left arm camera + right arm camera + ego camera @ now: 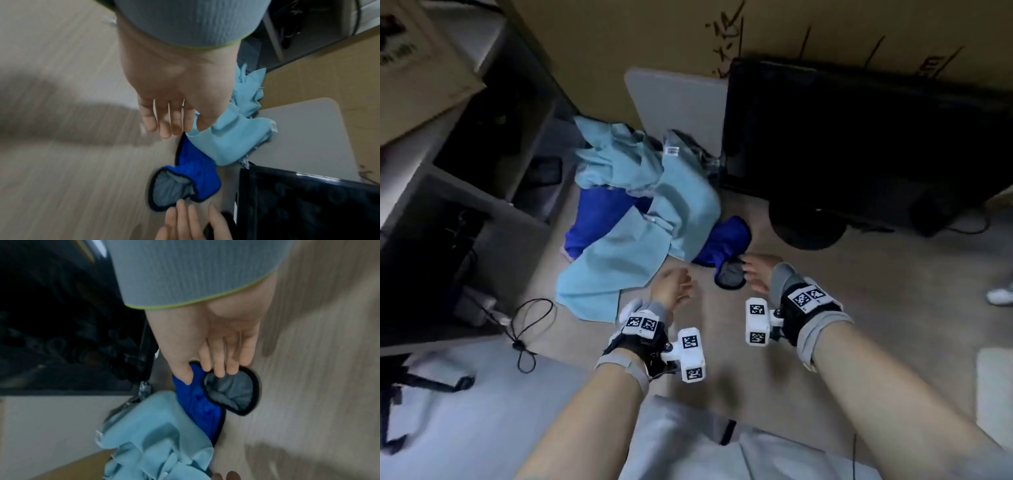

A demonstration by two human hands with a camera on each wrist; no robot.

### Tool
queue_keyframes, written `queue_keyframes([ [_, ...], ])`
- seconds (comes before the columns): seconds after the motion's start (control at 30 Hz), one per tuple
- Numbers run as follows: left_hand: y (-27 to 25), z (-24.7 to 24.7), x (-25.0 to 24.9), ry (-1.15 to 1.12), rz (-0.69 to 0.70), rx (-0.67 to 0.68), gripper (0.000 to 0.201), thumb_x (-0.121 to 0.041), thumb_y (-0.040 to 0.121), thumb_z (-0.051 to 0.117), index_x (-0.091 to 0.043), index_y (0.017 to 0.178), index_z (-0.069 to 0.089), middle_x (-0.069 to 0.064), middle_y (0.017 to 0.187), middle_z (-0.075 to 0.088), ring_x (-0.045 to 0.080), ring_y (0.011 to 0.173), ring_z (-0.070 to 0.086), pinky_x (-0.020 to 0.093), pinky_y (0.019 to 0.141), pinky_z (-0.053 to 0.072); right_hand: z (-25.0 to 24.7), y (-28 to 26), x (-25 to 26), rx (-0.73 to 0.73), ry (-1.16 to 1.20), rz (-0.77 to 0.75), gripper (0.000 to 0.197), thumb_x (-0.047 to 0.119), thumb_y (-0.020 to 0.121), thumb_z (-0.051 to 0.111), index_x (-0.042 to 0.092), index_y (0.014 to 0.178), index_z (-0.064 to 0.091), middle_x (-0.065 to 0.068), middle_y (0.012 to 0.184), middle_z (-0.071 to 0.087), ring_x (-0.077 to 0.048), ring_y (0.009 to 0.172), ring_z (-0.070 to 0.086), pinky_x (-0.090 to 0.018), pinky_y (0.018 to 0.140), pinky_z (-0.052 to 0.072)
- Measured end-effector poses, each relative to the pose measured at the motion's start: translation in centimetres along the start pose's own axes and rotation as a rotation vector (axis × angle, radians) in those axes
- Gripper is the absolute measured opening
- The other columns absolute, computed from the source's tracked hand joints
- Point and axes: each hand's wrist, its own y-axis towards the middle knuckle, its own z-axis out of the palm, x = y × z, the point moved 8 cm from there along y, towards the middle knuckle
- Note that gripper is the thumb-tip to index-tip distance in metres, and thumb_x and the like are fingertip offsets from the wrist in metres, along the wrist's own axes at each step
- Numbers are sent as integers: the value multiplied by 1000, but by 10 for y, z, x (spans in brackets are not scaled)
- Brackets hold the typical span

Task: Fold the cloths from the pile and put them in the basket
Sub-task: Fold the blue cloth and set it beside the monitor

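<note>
On the wooden floor lies a pile of light blue cloths (pixel 626 246) (pixel 226 142) (pixel 156 426) mixed with a royal blue cloth (pixel 726 240) (pixel 195 175) (pixel 201 404). The blue one has a grey lining with black trim (pixel 729 274) (pixel 230 394). My right hand (pixel 751 270) (pixel 213 366) hovers at that trimmed end with straight fingers, holding nothing; contact cannot be told. My left hand (pixel 674 284) (pixel 168 120) hangs relaxed and empty at the near edge of the light blue cloth. A black basket (pixel 859 144) (pixel 308 203) stands just right of the pile.
A grey shelf unit (pixel 482 205) borders the left, cardboard boxes (pixel 619 41) and a grey board (pixel 674 99) the back. A black cable (pixel 530 325) loops on the floor at left. A white shoe (pixel 1000 294) shows at the right edge. My knees (pixel 688 438) are below.
</note>
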Motion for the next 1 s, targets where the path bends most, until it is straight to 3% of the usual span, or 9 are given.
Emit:
queue_keyframes([
  [0.07, 21, -19, 2, 35, -34, -13, 17, -21, 95, 53, -11, 106, 62, 4, 82, 64, 19, 65, 57, 26, 64, 44, 23, 13, 5, -54, -15, 37, 46, 37, 94, 55, 6, 129, 53, -4, 125, 58, -15, 83, 55, -30, 80, 41],
  [0.2, 38, -35, -2, 44, -43, 34, 12, -23, 95, 54, -14, 99, 61, 4, 87, 66, 17, 67, 59, 28, 66, 45, 39, 24, 17, -176, -78, -14, 32, 29, 89, 66, 6, 109, 57, -11, 96, 58, -12, 62, 52, -24, 49, 45],
  [0.3, 42, -34, -11, 38, -18, 56, 15, -27, 96, 56, -14, 103, 60, 2, 88, 66, 13, 63, 59, 28, 66, 47, 35, 20, 28, -273, -64, -110, 20, 16, 85, 63, 7, 74, 48, -13, 74, 51, -22, 59, 49, -33, 59, 48],
  [0.43, 31, -10, -35, 61, 72, 128, 15, -20, 95, 56, -14, 108, 58, 3, 82, 60, 12, 62, 58, 26, 66, 47, 28, -12, 50, -268, -180, -280, 10, 10, 86, 53, 2, 82, 58, -15, 75, 51, -20, 66, 43, -28, 56, 34],
  [0.6, -19, 50, -79, 197, 410, 237, 60, 1, 85, 56, -24, 139, 48, 1, 122, 53, 14, 102, 58, 32, 89, 51, 4, -62, 57, -139, -243, -377, 11, 7, 89, 55, 7, 78, 59, -5, 65, 54, -15, 56, 48, -15, 41, 37],
  [0.7, -55, 95, -85, 377, 596, 324, 70, 5, 69, 49, -29, 129, 58, 2, 137, 49, 16, 129, 47, 33, 106, 44, -22, -91, 53, -63, -344, -450, 21, 7, 88, 58, 19, 71, 61, 2, 67, 59, -12, 60, 54, -16, 49, 42],
  [0.77, -77, 123, -73, 463, 585, 373, 56, 12, 70, 43, -24, 105, 67, 2, 123, 54, 7, 112, 54, 25, 93, 46, -45, -109, 42, -34, -408, -465, 15, 5, 87, 60, 17, 83, 68, 0, 76, 64, -14, 69, 58, -19, 58, 44],
  [0.87, -107, 154, -50, 488, 558, 390, 37, 19, 80, 41, -14, 71, 56, 2, 91, 61, 3, 80, 56, 28, 79, 45, -79, -133, 26, -12, -416, -519, 32, 0, 86, 60, 9, 116, 68, -4, 96, 65, -13, 88, 57, -7, 65, 46],
  [1.0, -122, 169, -21, 486, 570, 271, 26, 9, 83, 54, -15, 74, 56, 5, 77, 61, 18, 75, 56, 21, 71, 47, -120, -155, 11, -53, -400, -616, 24, -2, 79, 66, 15, 94, 75, 0, 88, 71, -6, 82, 61, -10, 78, 46],
])
